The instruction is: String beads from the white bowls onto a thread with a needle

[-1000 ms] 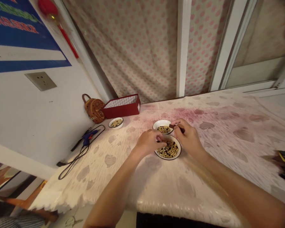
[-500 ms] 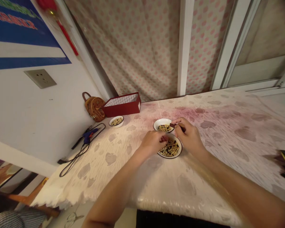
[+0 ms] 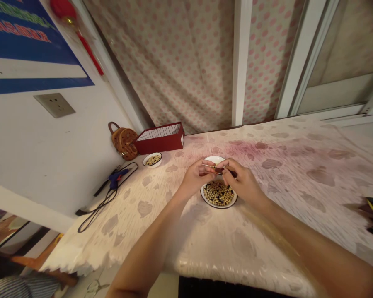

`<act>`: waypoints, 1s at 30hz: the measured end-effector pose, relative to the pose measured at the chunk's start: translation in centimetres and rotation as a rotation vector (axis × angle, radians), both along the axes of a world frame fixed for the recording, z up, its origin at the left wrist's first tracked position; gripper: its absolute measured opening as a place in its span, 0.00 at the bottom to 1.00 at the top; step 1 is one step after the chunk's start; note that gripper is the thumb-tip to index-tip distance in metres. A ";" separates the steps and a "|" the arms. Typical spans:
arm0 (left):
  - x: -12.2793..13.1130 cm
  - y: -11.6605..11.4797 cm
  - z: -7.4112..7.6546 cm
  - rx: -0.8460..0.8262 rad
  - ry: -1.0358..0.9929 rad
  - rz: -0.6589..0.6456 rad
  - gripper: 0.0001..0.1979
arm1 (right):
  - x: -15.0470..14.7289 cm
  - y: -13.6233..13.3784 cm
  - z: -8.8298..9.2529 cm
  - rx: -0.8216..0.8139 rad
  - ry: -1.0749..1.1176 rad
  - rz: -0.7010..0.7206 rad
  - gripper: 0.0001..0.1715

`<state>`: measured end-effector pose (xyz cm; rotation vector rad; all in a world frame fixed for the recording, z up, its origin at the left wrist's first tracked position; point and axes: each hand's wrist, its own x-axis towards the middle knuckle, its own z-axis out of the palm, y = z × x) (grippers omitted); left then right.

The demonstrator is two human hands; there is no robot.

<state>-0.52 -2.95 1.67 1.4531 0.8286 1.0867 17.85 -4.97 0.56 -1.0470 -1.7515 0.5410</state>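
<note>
My left hand (image 3: pixel 197 178) and my right hand (image 3: pixel 240 180) meet in the air above a white dish (image 3: pixel 214 159), hiding most of it. The right fingers pinch a small dark brown piece (image 3: pixel 219 169). The left fingertips pinch a thin pale stick (image 3: pixel 209 166), whose end reaches that piece. Just below the hands, a larger white dish with a dark rim (image 3: pixel 219 206) holds a mix of pale and black beans. Neither hand touches the beans. A small white dish of beans (image 3: pixel 152 159) stands further left.
The table has a mottled white and pink cover (image 3: pixel 267 231). Against the wall stand a red open box (image 3: pixel 160 140) and a brown studded bag (image 3: pixel 124 143). A blue glue gun (image 3: pixel 115 179) with a black cable (image 3: pixel 95 219) lies at the left.
My left hand has lifted from over the larger dish and moved up to my right hand. Both hands now cover the far dish, and the larger dish's beans show fully.
</note>
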 end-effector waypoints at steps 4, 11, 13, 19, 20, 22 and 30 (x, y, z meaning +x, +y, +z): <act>0.0 0.1 -0.1 -0.031 -0.063 -0.019 0.18 | 0.0 -0.1 0.0 -0.011 -0.006 0.013 0.10; 0.1 0.0 -0.4 -0.033 -0.061 -0.020 0.17 | 0.0 -0.1 0.0 -0.007 -0.028 0.036 0.10; 0.1 0.3 -0.5 -0.013 -0.044 0.015 0.16 | -0.1 0.0 0.0 0.006 -0.024 0.013 0.10; 0.7 2.2 -1.2 0.122 0.012 0.199 0.11 | 0.1 0.2 0.2 0.005 0.024 -0.158 0.10; 0.8 2.5 -1.4 0.137 0.021 0.215 0.11 | 0.1 0.2 0.2 0.003 0.030 -0.179 0.10; 1.0 3.0 -1.9 0.150 0.053 0.229 0.13 | 0.1 0.2 0.2 0.003 0.048 -0.202 0.10; 0.9 0.0 -0.7 0.342 0.450 0.183 0.09 | 0.2 0.2 0.3 0.006 0.062 -0.240 0.10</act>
